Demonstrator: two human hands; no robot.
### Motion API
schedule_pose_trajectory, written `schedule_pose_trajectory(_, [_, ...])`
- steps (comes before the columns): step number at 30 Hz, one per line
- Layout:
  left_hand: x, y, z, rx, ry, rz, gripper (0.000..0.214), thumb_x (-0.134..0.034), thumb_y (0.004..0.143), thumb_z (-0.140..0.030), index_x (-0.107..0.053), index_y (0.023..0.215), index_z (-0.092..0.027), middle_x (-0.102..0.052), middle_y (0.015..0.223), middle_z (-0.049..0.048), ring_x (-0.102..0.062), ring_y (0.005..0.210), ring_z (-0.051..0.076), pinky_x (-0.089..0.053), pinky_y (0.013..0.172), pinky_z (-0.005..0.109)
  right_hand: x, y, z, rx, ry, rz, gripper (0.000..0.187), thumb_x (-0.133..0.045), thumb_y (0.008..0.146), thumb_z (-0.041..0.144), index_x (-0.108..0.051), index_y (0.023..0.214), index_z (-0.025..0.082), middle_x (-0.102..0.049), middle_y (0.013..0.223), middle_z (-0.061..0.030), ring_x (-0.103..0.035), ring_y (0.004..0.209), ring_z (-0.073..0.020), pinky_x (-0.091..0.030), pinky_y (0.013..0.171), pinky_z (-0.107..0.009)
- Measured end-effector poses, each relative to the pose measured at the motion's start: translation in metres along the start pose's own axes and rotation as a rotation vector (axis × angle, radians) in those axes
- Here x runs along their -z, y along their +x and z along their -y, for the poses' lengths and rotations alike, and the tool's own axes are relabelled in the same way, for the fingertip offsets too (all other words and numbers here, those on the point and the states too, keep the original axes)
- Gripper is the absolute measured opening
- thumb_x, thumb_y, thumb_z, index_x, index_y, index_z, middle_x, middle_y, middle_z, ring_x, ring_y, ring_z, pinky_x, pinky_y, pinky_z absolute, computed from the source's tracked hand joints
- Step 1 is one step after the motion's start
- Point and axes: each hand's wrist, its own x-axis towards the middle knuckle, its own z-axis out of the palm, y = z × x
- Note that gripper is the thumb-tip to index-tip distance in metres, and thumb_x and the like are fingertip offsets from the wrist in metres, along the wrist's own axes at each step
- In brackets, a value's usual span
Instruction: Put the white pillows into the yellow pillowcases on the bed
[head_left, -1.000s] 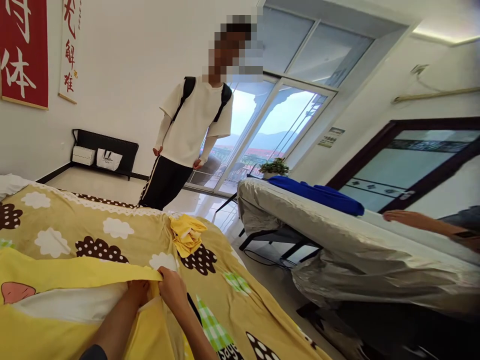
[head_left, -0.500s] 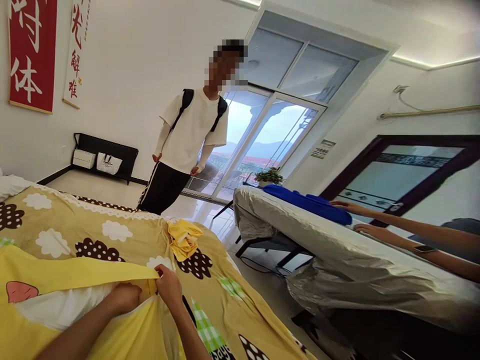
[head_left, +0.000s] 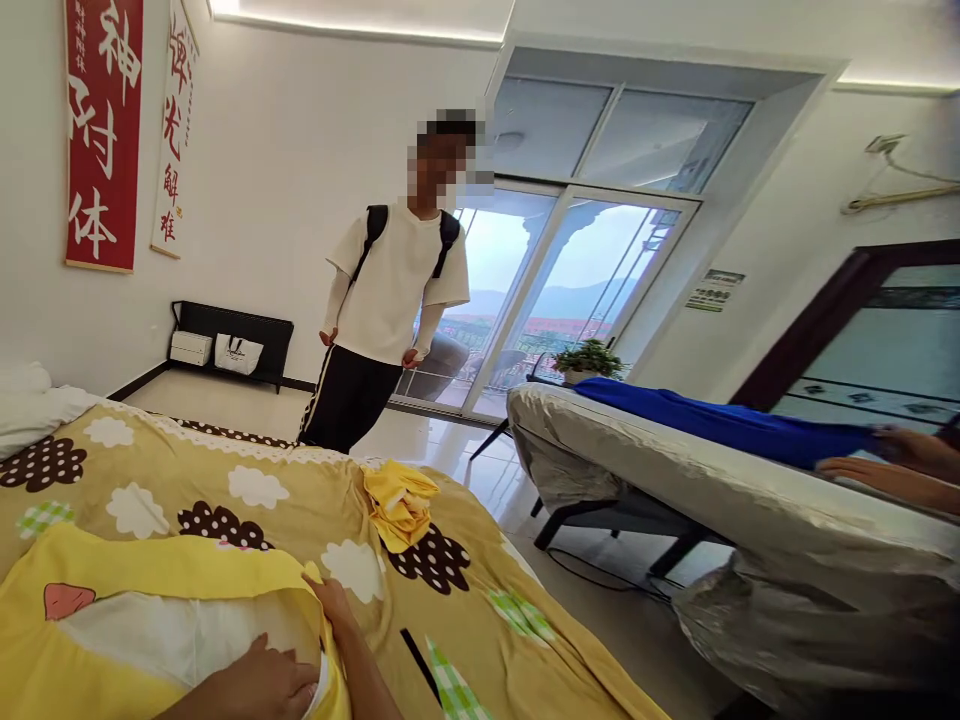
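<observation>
A yellow pillowcase (head_left: 150, 565) lies on the bed in front of me with a white pillow (head_left: 172, 635) showing through its open mouth. My left hand (head_left: 259, 685) rests palm-down on the white pillow at the opening, fingers spread. Beside it, my right hand (head_left: 334, 605) pinches the pillowcase's upper edge at its corner. Both hands sit at the bottom of the view over the yellow cloud-patterned bedspread (head_left: 247, 485). A crumpled yellow cloth (head_left: 399, 500) lies on the bedspread, farther from me than my hands.
A person in a white shirt with a backpack (head_left: 390, 300) stands past the bed by the glass doors (head_left: 570, 290). To the right stands a second bed (head_left: 660, 470) with a silver cover, where another person's hands (head_left: 889, 465) touch a blue cloth (head_left: 720, 425). A black bench (head_left: 232, 335) lines the far wall.
My left hand let go of the pillowcase edge and now lies flat on the white pillow. The view tilted up and right. The other person's hands pulled the blue cloth out longer.
</observation>
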Motion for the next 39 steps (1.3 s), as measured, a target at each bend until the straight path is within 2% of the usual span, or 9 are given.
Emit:
schedule_pose_trajectory(5, [0.003,-0.001,0.016,0.069,0.045,0.123,0.047,-0.021,0.095,-0.029,-0.057,0.123,-0.017,-0.063,0.124,0.0156,-0.059,0.115,0.028,-0.043,0.1,0.047,-0.004,0.023,0.006,0.122,-0.243,-0.31,0.028,-0.043,0.092,0.038,-0.058,0.095,0.014,-0.063,0.098,-0.008,-0.059,0.092,-0.0162,-0.045,0.083,-0.033])
schedule_pose_trajectory(9, [0.015,-0.015,0.01,0.097,-0.012,0.136,0.057,-0.015,0.097,-0.042,-0.058,0.122,-0.017,-0.067,0.116,0.014,-0.061,0.108,0.027,-0.047,0.09,0.042,0.017,0.022,0.002,0.139,-0.335,-0.355,0.033,-0.035,0.093,0.038,-0.057,0.084,0.015,-0.065,0.084,-0.0097,-0.062,0.079,-0.0175,-0.045,0.071,-0.031])
schedule_pose_trajectory(11, [0.022,-0.023,0.003,0.147,-0.062,0.115,0.055,-0.028,0.092,-0.053,-0.065,0.11,-0.017,-0.069,0.108,0.012,-0.063,0.096,0.027,-0.049,0.079,0.038,0.027,0.014,0.001,0.188,-0.348,-0.343,0.037,-0.03,0.092,0.04,-0.057,0.083,0.016,-0.066,0.085,-0.0123,-0.063,0.084,-0.0206,-0.046,0.07,-0.03])
schedule_pose_trajectory(15, [0.031,-0.031,-0.003,0.168,-0.011,0.113,0.032,-0.058,0.073,-0.037,-0.069,0.093,-0.016,-0.07,0.092,0.0062,-0.055,0.068,0.017,-0.039,0.057,0.027,0.039,-0.029,-0.013,0.329,-0.332,-0.234,0.044,-0.026,0.091,0.047,-0.058,0.091,0.017,-0.067,0.097,-0.0102,-0.063,0.093,-0.0188,-0.048,0.079,-0.028])
schedule_pose_trajectory(20, [0.037,-0.02,-0.001,0.081,-0.085,0.188,0.025,-0.049,0.077,-0.027,-0.068,0.089,-0.015,-0.065,0.079,0.0003,-0.047,0.064,0.011,-0.034,0.054,0.021,0.037,-0.131,-0.041,0.517,-0.346,-0.004,0.046,-0.037,0.088,0.053,-0.064,0.102,0.018,-0.066,0.107,-0.0109,-0.061,0.102,-0.0214,-0.048,0.091,-0.033])
schedule_pose_trajectory(25, [0.034,-0.022,-0.013,0.008,-0.052,0.311,0.032,-0.049,0.08,-0.031,-0.067,0.102,-0.017,-0.071,0.095,0.0051,-0.06,0.078,0.018,-0.043,0.066,0.026,0.033,-0.193,-0.026,0.737,-0.47,0.283,0.054,-0.052,0.083,0.035,-0.045,0.136,0.027,-0.055,0.129,-0.0089,-0.048,0.122,-0.0212,-0.034,0.108,-0.038])
schedule_pose_trajectory(28, [0.029,-0.041,-0.017,-0.009,0.036,0.385,0.04,-0.051,0.079,-0.033,-0.066,0.113,-0.017,-0.071,0.108,0.0109,-0.065,0.091,0.026,-0.048,0.073,0.032,0.026,-0.2,-0.027,0.69,-0.632,0.401,0.049,-0.066,0.073,0.036,-0.057,0.12,0.027,-0.061,0.112,-0.007,-0.053,0.107,-0.0229,-0.036,0.102,-0.041])
schedule_pose_trajectory(33, [0.018,-0.062,-0.009,-0.017,0.035,0.3,0.036,-0.04,0.083,-0.019,-0.07,0.103,-0.02,-0.074,0.102,0.0074,-0.067,0.091,0.022,-0.05,0.078,0.032,0.02,-0.214,-0.048,0.709,-0.791,0.282,0.012,-0.064,0.07,0.027,-0.063,0.082,0.023,-0.06,0.106,-0.0039,-0.05,0.105,-0.0229,-0.034,0.097,-0.04])
schedule_pose_trajectory(39, [-0.029,-0.021,-0.017,-0.576,-0.016,0.388,0.032,-0.048,0.075,-0.006,-0.07,0.095,-0.019,-0.071,0.111,0.0046,-0.063,0.104,0.02,-0.047,0.092,0.028,0.034,-0.246,-0.042,0.697,-0.718,0.407,0.019,-0.051,0.068,0.014,-0.058,0.083,0.025,-0.067,0.095,0.0004,-0.055,0.106,-0.0176,-0.023,0.108,-0.039])
